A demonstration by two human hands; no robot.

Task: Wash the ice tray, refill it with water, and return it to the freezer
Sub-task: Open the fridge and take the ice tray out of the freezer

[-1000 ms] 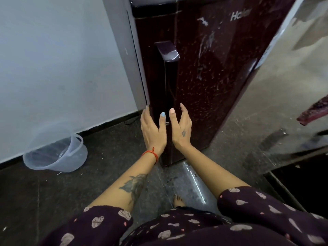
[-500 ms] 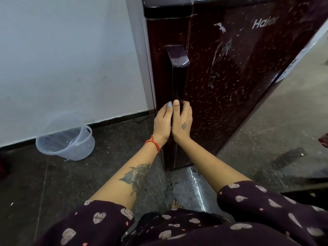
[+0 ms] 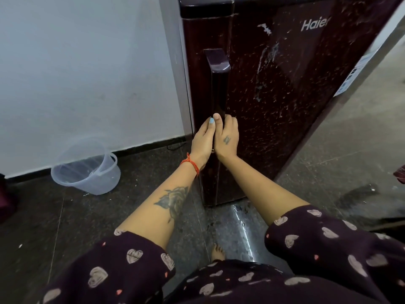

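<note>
A dark maroon fridge [image 3: 285, 95] stands in front of me with its door closed. Its long vertical door handle [image 3: 217, 84] runs down the left edge of the door. My left hand [image 3: 202, 139] and my right hand [image 3: 228, 137] grip the lower part of that handle from either side, thumbs pressed together at the front. The ice tray is not in view.
A clear plastic bucket [image 3: 87, 170] sits on the dark stone floor by the white wall [image 3: 87, 73], left of the fridge. A wet, shiny patch of floor [image 3: 236, 229] lies at the fridge's foot, near my bare toes [image 3: 217, 252].
Both hands moved forward from open in front of the fridge and closed round the lower door handle. The view has shifted closer to the fridge.
</note>
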